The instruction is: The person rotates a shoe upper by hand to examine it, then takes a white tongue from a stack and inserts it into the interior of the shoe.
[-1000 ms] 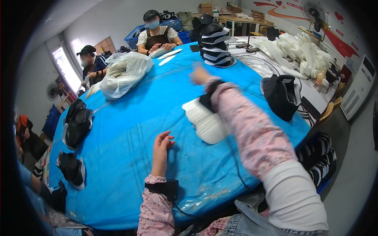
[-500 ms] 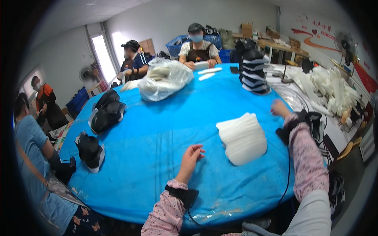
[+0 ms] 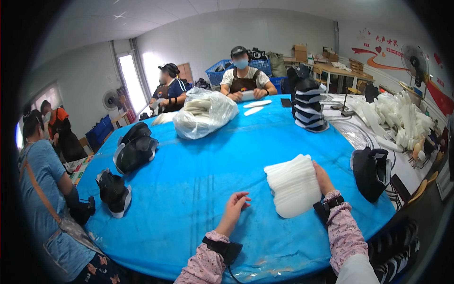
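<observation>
A stack of thin white shaped pads (image 3: pixel 292 187) with a wavy top edge lies on the blue-covered table (image 3: pixel 203 199) in front of me. My right hand (image 3: pixel 323 178) is at the stack's right edge, its fingers stretched along that side; its fingertips are partly hidden, and I cannot tell how firmly they touch. To the left of the stack, my left hand (image 3: pixel 235 208) hovers apart from it with loosely bent fingers and nothing in them. Right of my right hand stands a black piece with a pale rim (image 3: pixel 370 174), shaped like a shoe upper or cap.
Similar black pieces (image 3: pixel 135 149) sit at the left, and a tall pile of them (image 3: pixel 308 102) stands at the far right. A clear bag of white pads (image 3: pixel 203 113) lies at the back. White forms (image 3: pixel 402 120) heap up at right. Several people work around the table.
My right hand has come back from the table's right side to the pad stack's right edge, uncovering the black piece there. My left hand has hardly moved. The view has tilted slightly upward.
</observation>
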`<state>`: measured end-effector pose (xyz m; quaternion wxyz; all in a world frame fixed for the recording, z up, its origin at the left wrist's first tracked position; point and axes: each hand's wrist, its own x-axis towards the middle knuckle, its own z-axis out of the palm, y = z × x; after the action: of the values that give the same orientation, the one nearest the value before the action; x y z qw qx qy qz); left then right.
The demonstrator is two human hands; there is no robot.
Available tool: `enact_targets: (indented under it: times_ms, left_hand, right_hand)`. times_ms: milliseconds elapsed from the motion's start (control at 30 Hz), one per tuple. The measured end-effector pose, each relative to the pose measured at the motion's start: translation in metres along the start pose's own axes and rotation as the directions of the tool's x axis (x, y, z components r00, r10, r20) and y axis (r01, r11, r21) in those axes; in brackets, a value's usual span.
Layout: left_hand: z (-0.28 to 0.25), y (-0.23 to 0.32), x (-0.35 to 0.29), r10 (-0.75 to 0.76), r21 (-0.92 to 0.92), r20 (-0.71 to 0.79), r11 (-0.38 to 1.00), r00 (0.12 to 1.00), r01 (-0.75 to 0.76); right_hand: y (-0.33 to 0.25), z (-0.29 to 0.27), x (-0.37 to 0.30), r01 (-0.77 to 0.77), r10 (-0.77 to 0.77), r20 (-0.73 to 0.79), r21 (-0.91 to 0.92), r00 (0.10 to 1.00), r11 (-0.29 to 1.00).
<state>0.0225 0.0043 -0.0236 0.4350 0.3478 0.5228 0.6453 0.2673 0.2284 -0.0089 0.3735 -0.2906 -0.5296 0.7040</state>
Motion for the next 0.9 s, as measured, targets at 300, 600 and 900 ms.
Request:
enact_targets:
  times_ms: [300,600,900]
  left_hand:
    - [-0.004,0.004,0.003,0.05,0.046,0.0,0.998,0.999,-0.05]
    - [-0.005,-0.006,-0.008,0.091,0.061,0.045,0.994,0.995,-0.094]
    - [0.005,-0.001,0.005,0.077,0.059,0.098,0.995,0.992,-0.083]
  right_hand:
    - [0.023,-0.012,0.02,0.213,-0.219,0.001,-0.235,0.976,0.948]
    - [0.019,-0.001,0.002,0.279,-0.291,-0.017,-0.233,0.957,0.931]
    - [-0.072,-0.042,-0.037,0.675,-0.704,-0.56,-0.314,0.436,0.668]
